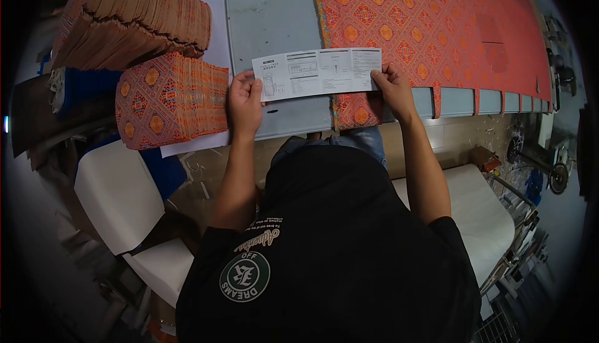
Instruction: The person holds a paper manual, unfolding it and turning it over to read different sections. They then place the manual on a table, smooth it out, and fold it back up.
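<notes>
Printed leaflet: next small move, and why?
I'd probably lower the printed leaflet onto the grey tabletop between the stacked fabric pieces and the patterned fabric: the left hand and right hand grip its opposite ends, it is spread open, and grey surface shows just beyond its far edge.

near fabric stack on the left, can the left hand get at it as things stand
Probably yes: the near fabric stack sits right beside the left hand with nothing visible between, though that hand would likely first have to let go of the printed sheet.
</notes>
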The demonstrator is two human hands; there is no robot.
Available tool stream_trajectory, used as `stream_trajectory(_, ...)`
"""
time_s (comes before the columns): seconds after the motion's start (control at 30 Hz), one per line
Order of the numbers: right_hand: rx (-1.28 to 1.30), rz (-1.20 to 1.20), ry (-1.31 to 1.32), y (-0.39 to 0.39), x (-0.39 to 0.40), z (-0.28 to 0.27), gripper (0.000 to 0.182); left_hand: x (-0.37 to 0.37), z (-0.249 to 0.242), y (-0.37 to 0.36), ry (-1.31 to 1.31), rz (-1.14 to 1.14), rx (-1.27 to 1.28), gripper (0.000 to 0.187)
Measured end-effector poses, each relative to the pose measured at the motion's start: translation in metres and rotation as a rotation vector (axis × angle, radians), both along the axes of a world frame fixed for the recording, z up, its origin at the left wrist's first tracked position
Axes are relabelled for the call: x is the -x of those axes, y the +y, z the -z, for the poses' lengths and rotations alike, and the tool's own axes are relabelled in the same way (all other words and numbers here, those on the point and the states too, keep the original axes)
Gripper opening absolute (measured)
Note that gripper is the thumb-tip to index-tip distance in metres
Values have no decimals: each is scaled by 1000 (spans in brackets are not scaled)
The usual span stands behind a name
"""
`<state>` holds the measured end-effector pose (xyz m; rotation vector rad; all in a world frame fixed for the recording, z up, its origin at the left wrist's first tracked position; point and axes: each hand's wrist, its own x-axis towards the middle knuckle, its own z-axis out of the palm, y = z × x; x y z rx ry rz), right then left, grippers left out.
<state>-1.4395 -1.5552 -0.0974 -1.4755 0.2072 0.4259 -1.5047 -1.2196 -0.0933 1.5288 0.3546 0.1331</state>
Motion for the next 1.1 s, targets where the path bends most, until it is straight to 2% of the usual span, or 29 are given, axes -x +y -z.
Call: stream_trajectory(1.1,-14,1,-10,2,0,-1,13,-1,0,0,-10,-9,6,22)
